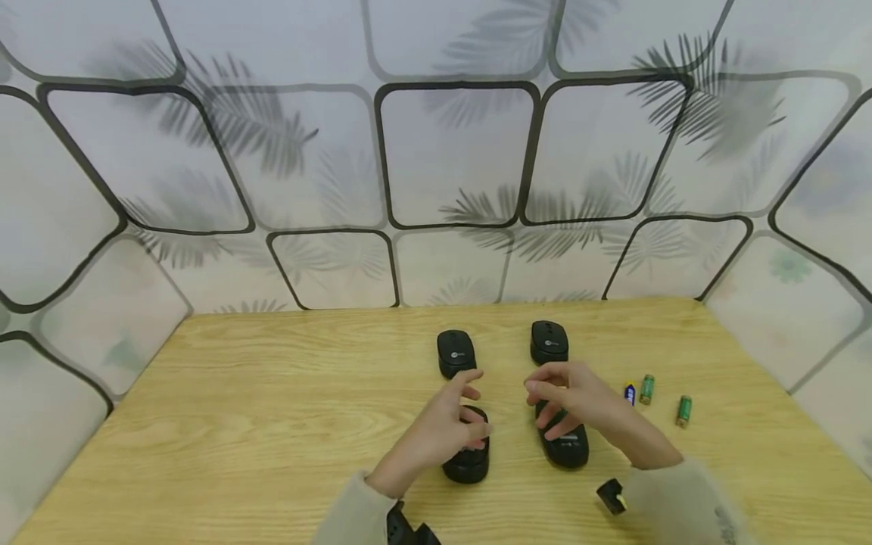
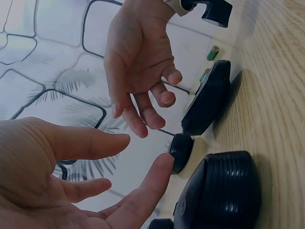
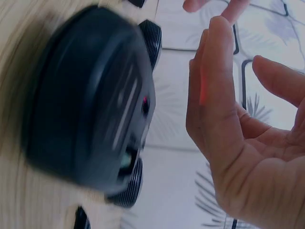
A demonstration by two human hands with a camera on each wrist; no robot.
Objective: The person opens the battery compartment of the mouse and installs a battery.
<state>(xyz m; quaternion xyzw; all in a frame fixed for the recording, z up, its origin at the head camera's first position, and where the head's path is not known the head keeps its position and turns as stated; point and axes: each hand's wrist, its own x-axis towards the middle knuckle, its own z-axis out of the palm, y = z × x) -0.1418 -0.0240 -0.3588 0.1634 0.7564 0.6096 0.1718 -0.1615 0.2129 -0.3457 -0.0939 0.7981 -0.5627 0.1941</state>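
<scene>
My left hand [image 1: 439, 424] hovers over the near left black computer mouse [image 1: 466, 469], fingers loosely bent and holding nothing. In the left wrist view its thumb and index fingertip stand apart beside that mouse [image 2: 217, 191]. My right hand [image 1: 575, 397] is above the near right mouse [image 1: 567, 446], also with nothing in its relaxed fingers. That mouse [image 3: 86, 105] lies underside up, showing a label and a red sensor light [image 3: 145, 102]. A green battery [image 3: 126, 160] shows in its open slot. My right fingers partly cover this mouse in the head view.
Behind the hands, two more black mice, one left [image 1: 456, 352] and one right [image 1: 549, 342], sit upright. To the right lie two green batteries, one closer [image 1: 684, 411] and one farther [image 1: 647, 389], and a blue-and-yellow item [image 1: 630, 393]. Patterned fabric [image 1: 456, 159] borders the wooden table [image 1: 272, 409].
</scene>
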